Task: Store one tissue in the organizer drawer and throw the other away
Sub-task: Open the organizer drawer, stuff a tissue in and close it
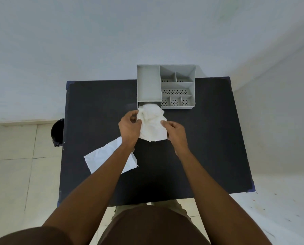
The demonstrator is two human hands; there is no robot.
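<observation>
A grey desk organizer point(177, 85) stands at the far edge of the black table point(209, 138). Its drawer point(140, 105) is pulled out toward me at the lower left. A crumpled white tissue point(152, 124) lies over the open drawer, its upper part inside. My left hand point(129, 128) pinches the tissue's left edge and my right hand point(174, 132) holds its right edge. A second white tissue point(101, 156) lies flat on the table at the near left, partly under my left forearm.
A black waste bin point(57, 132) stands on the floor just past the table's left edge. The organizer has several open compartments with perforated bottoms. A pale wall rises behind the table, tiled floor around it.
</observation>
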